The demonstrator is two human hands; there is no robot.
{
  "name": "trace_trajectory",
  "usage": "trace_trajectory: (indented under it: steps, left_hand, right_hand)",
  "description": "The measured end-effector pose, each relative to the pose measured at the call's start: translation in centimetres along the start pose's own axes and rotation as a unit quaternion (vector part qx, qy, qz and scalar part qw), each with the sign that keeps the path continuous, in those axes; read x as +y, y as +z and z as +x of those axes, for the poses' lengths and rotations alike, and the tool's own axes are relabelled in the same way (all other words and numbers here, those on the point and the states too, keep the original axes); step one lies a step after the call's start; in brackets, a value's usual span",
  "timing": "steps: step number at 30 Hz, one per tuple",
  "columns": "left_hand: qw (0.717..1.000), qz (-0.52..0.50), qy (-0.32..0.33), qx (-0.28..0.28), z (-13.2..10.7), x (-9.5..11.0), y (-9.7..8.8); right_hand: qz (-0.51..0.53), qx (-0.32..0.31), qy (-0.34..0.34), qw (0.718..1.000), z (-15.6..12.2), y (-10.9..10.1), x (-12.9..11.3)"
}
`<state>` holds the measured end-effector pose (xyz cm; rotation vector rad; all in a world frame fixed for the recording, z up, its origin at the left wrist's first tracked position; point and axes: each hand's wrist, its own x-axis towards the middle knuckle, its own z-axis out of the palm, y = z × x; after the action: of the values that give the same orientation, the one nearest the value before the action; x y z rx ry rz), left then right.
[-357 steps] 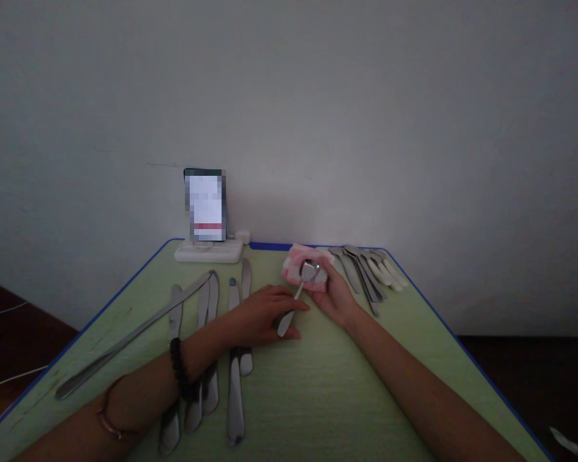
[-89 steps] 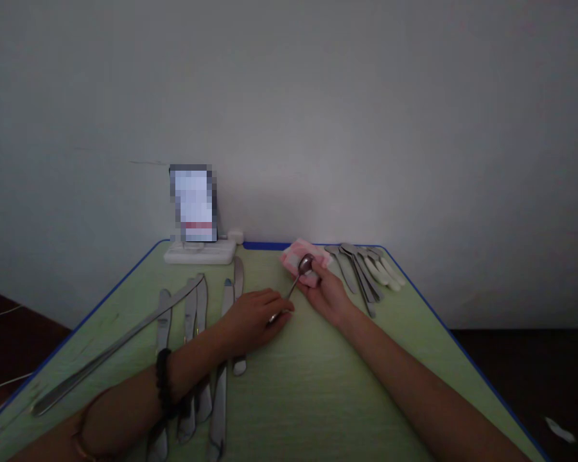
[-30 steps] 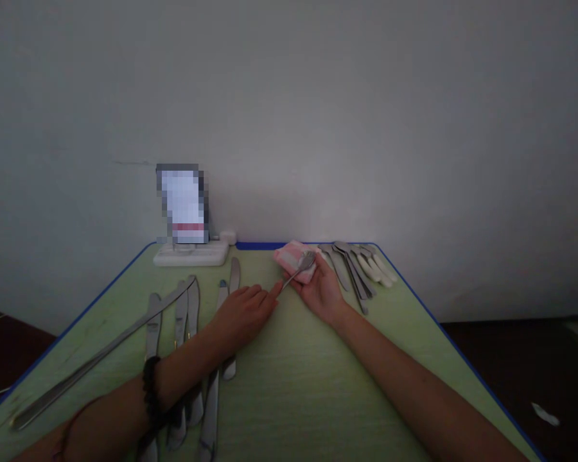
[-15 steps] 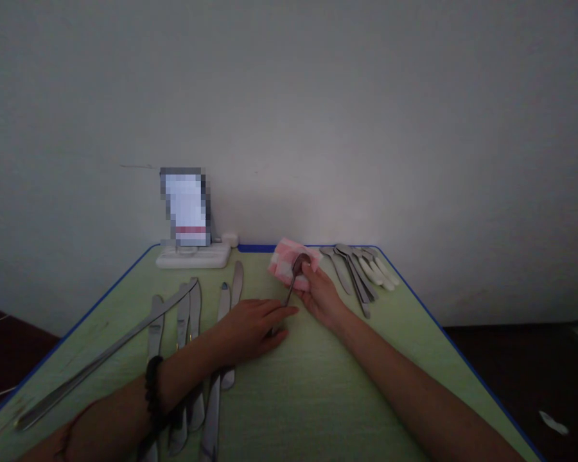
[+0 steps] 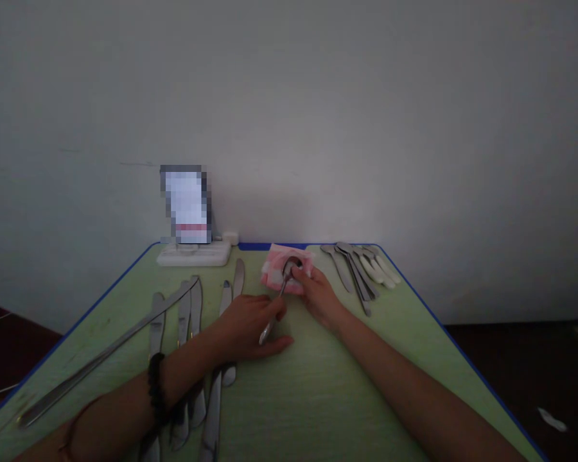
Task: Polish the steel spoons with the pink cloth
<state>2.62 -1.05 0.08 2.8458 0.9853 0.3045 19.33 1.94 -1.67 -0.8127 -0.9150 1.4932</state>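
Note:
A metal spoon [image 5: 284,280] slants over the table, its bowl at the far end and its handle toward me. With my right hand [image 5: 318,296] I grip a folded pink-and-white cloth [image 5: 274,268] under the bowl, the thumb pressed onto the bowl. My left hand [image 5: 253,324] is at the handle, its forefinger curled round it and the thumb stretched out below. The handle's tip shows between them. Under and beside my left forearm lie several table knives [image 5: 210,410], partly hidden by it.
At the back right of the green table [image 5: 327,385] lie several spoons [image 5: 351,269], some with white handles [image 5: 370,266]. A lit phone [image 5: 187,205] leans on a white stand [image 5: 192,255] at the back left. One long metal utensil [image 5: 101,356] lies across the left. A wall rises behind.
The spoon and cloth have shifted slightly left and toward me. My left forefinger has curled in at the handle, the thumb now lies apart, and the handle's tip has come into view.

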Motion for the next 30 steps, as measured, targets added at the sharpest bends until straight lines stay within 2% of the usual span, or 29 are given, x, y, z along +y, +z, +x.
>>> trace_trajectory:
  steps: [5,9,11,14,16,20,25,30]
  left_hand:
    - [0.998,-0.014,0.061,0.000,-0.1,-0.2,0.4]
    - [0.994,-0.021,0.100,0.033,-0.3,-0.4,1.0]
    - [0.994,-0.008,0.098,0.046,-0.3,-0.5,1.2]
    - [0.997,0.023,0.061,0.051,-0.3,-0.5,1.3]
    - [0.998,0.033,0.042,0.038,-0.2,-0.5,1.1]
    - [0.999,0.027,0.043,0.013,-0.1,-0.3,0.4]
    - [0.995,0.006,0.097,0.009,-0.5,-0.2,0.3]
    - [0.989,-0.013,0.141,0.029,-0.7,-0.2,0.4]
  right_hand:
    - [0.036,0.042,-0.019,0.998,0.1,-0.1,0.1]
    - [-0.022,0.009,-0.016,1.000,0.0,0.0,0.1]
    - [-0.086,-0.018,-0.011,0.996,-0.2,0.1,-0.1]
    - [-0.204,-0.035,-0.018,0.978,-0.5,0.3,-0.6]
    - [-0.228,-0.037,-0.019,0.973,-0.6,0.4,-0.8]
    - [-0.148,-0.024,-0.007,0.989,-0.5,0.3,-0.4]
    - [-0.049,-0.020,-0.007,0.999,-0.1,-0.1,0.2]
    - [-0.060,-0.014,-0.008,0.998,0.1,-0.3,0.3]
